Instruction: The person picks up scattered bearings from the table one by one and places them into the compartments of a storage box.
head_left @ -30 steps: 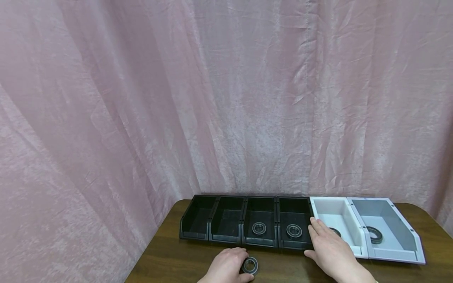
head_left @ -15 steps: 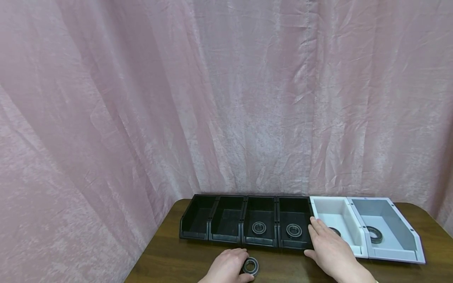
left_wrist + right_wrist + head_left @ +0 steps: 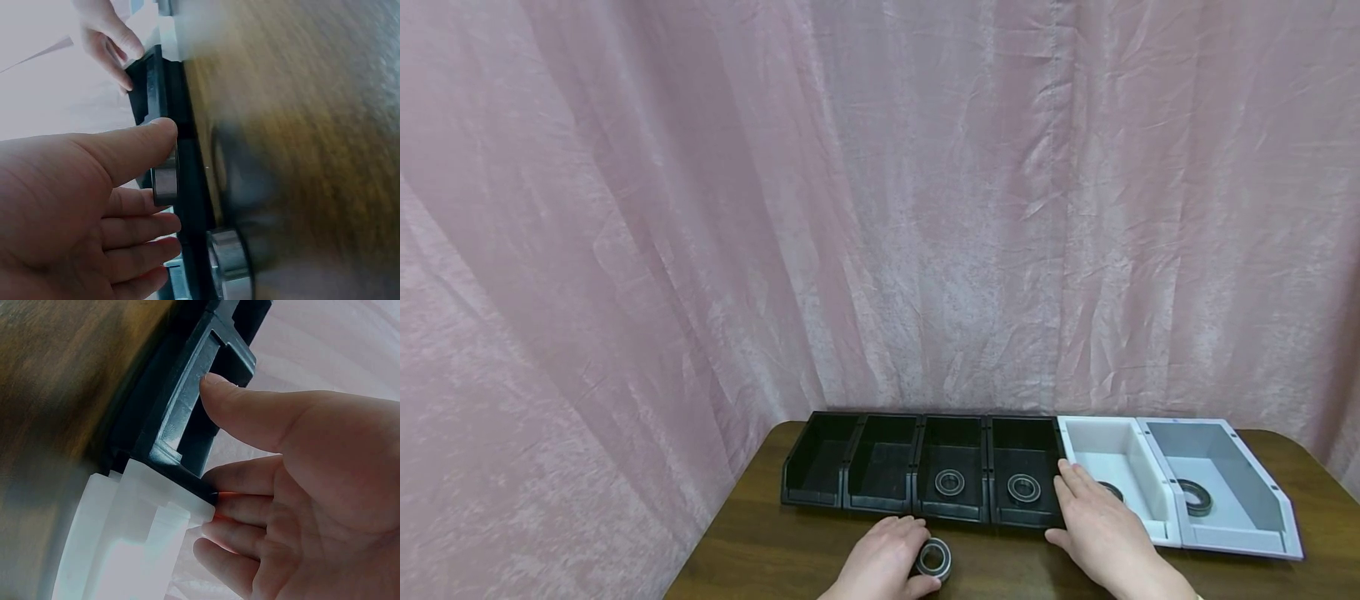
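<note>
My left hand (image 3: 886, 557) pinches a ball bearing (image 3: 934, 558) between thumb and fingers, in front of the black bins. In the left wrist view this bearing stands on edge, off the wood, and more bearing rings (image 3: 230, 265) lie on the table below it. My right hand (image 3: 1093, 521) lies with nearly straight fingers over the border of the rightmost black bin (image 3: 1026, 442) and the white bin (image 3: 1101, 437). Its thumb reaches the black bin's front, as the right wrist view shows. One bearing (image 3: 1024, 488) lies in that black bin, and another (image 3: 950, 482) in its left neighbour.
Further left in the row stand two more black bins (image 3: 880, 467). A grey bin (image 3: 1255, 483) ends the row at right, with a larger bearing (image 3: 1195, 497) inside. The bearing (image 3: 1111, 490) in the white bin is partly hidden by my right hand. A pink curtain (image 3: 880, 208) hangs behind the wooden table (image 3: 752, 517).
My left hand has risen a little with the bearing, which now sits slightly higher in the head view. The right hand has stayed where it was.
</note>
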The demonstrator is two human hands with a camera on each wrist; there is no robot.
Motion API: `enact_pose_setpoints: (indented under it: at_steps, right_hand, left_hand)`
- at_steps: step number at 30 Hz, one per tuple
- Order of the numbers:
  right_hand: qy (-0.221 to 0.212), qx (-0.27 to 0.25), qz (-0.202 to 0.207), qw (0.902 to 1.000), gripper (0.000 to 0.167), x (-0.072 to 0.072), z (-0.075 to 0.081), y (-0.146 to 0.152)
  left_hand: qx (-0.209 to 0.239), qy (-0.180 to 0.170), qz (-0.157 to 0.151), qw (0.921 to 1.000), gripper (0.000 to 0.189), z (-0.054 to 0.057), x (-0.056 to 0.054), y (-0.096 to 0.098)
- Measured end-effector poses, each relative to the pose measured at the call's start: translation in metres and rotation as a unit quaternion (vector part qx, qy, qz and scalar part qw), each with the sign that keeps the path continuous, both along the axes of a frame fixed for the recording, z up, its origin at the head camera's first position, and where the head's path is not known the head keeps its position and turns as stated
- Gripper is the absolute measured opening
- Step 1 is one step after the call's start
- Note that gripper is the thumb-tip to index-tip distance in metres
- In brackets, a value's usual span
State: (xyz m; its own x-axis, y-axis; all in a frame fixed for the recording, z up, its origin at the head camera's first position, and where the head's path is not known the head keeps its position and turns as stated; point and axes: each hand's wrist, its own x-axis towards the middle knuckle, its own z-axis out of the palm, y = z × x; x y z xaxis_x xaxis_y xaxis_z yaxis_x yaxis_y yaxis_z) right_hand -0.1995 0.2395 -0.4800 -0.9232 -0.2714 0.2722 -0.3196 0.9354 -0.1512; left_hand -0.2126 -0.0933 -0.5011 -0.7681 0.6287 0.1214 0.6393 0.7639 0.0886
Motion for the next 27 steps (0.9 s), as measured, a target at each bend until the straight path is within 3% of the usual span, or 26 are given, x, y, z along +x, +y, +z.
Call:
enact_pose_setpoints:
  at_steps: [7,14,21,27]
  right_hand:
    - [0.020,-0.002,0.005,0.9998,0.073,0.001,-0.002,0.001]
    - [0.030,-0.006,0.008,0.9995,0.073,0.002,-0.004,0.000]
    - [0.022,-0.006,0.005,0.9997,0.073,0.002,-0.002,0.001]
    - [0.024,-0.009,0.007,0.9997,0.072,0.002,-0.003,0.000]
  left_hand:
    - [0.006,-0.022,0.016,0.9996,0.042,0.015,0.002,0.000]
    - [0.013,0.022,0.021,0.9995,0.045,0.026,0.004,-0.006]
    - [0.021,0.032,0.047,0.9981,0.043,0.036,0.002,-0.010]
    - [0.026,0.060,0.046,0.9968,0.046,0.039,0.000,-0.015]
